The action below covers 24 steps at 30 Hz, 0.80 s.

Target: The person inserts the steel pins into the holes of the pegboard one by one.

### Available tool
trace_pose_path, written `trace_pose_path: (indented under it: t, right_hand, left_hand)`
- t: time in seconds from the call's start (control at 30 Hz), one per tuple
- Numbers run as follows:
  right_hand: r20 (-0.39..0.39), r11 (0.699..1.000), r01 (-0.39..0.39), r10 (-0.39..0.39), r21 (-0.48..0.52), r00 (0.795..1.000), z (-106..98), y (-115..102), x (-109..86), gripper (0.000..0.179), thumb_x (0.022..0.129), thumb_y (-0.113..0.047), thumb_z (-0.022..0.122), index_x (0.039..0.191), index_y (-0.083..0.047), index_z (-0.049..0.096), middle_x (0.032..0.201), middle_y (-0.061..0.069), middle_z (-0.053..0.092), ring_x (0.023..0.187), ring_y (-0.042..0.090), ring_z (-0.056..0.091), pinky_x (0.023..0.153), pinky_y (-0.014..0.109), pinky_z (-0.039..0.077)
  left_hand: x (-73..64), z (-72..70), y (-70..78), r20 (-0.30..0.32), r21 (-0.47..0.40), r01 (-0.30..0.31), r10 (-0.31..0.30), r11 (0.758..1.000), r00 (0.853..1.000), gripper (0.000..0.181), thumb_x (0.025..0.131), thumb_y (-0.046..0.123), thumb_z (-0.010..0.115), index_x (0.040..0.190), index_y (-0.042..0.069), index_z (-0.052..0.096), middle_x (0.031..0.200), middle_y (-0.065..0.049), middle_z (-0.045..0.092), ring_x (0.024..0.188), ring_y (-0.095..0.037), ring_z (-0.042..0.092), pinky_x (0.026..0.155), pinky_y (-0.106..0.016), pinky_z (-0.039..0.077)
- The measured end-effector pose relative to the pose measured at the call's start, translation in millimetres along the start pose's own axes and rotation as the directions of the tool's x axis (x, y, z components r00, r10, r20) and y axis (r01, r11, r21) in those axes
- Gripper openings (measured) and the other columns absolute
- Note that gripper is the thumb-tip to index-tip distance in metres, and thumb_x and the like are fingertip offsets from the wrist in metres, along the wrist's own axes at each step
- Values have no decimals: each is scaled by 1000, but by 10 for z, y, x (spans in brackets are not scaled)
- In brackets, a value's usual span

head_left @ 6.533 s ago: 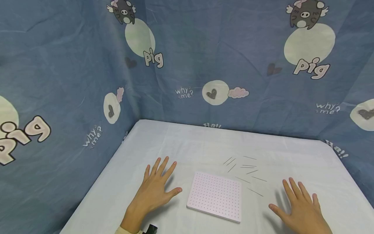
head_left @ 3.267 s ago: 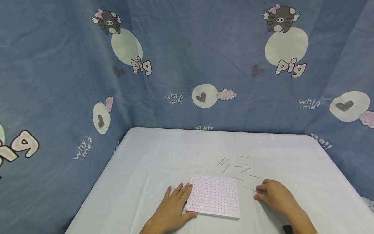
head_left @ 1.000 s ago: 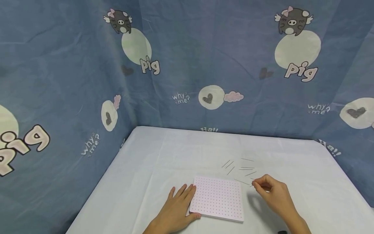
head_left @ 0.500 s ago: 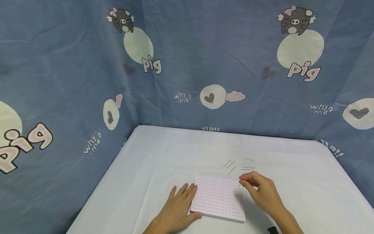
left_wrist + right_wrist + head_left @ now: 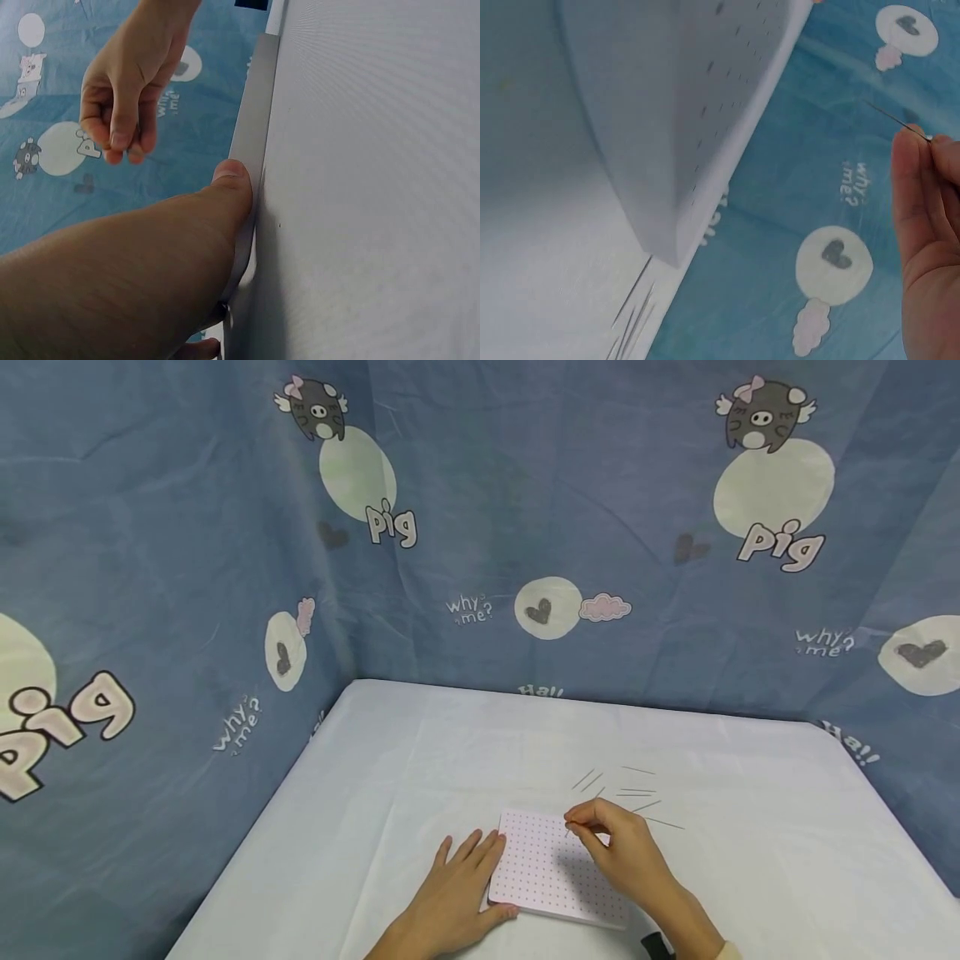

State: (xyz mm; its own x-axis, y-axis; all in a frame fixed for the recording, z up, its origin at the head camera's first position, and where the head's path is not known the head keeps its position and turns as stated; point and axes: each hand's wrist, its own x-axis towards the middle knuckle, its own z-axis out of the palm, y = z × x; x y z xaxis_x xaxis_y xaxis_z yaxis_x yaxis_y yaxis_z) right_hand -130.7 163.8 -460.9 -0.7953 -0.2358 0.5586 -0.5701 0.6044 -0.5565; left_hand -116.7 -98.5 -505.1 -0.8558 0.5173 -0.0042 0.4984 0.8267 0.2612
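A square, pale pink board (image 5: pixel 528 872) with rows of small holes lies flat on the white table. My left hand (image 5: pixel 453 893) rests at its left side, fingers spread over the edge, with the thumb (image 5: pixel 232 176) against the board's front side. Above the back part of the board, my right hand (image 5: pixel 626 856) pinches a thin needle (image 5: pixel 892 118) between thumb and fingertips. The needle's free end sticks out beyond the fingertips. The hand's shadow falls across the holes, and its forearm hides the board's right part.
Several thin needles (image 5: pixel 637 790) lie scattered on the table behind and to the right of the board. The white tabletop (image 5: pixel 450 735) ends at blue printed cloth (image 5: pixel 480 527) hanging at the back and sides.
My left hand has come down onto the board's left edge. My right hand has picked up a needle from right of the board and carried it left, over the board.
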Motion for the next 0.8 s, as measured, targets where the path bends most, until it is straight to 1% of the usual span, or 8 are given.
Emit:
trace_pose_path:
  t: [0.17,0.33,0.47,0.53,0.67,0.8]
  right_hand:
    - [1,1000,1,-1,-2,1000,63,3,46,26,83,7,79,96,-14,69,96,-2,77,86,7,75,75,18,60]
    - [4,1000,-28,28,6,1000,99,21,78,23,85,5,78,95,-14,69,95,-3,77,86,6,74,76,18,60]
    - [8,999,-53,53,8,999,112,42,90,22,86,3,77,95,-15,69,96,-1,77,88,3,73,77,19,60]
    - [19,998,-65,65,4,998,116,53,94,22,87,3,77,95,-15,69,96,-1,77,88,3,73,78,19,60]
    - [62,996,-86,86,-13,994,121,74,98,21,87,4,76,95,-15,69,95,-2,76,87,11,75,78,18,60]
    - [93,996,-73,77,-41,993,138,98,100,21,87,5,75,93,-13,68,94,-3,75,87,13,75,77,18,60]
  left_hand:
    - [-1,2,-14,-7,-5,-4,4,1000,1000,95,89,71,60,159,12,35,164,-8,40,151,-35,37,118,-68,26]
    - [-3,2,-13,-11,-5,-15,15,1000,1000,95,89,71,60,159,11,36,163,-9,41,150,-36,38,117,-69,28]
    - [-2,4,0,1,0,-11,11,1000,1000,95,89,71,59,159,11,36,163,-9,41,151,-35,38,117,-68,28]
    - [-2,3,6,6,-2,-8,8,1000,1000,96,89,72,59,159,11,36,163,-9,40,151,-35,38,117,-68,28]
    - [1,2,11,10,-3,-6,6,1000,1000,96,89,72,59,159,11,36,164,-9,40,151,-35,38,117,-68,28]
    - [2,-6,10,9,-4,-7,7,1000,1000,96,89,71,59,159,10,36,163,-9,40,151,-36,38,117,-69,28]
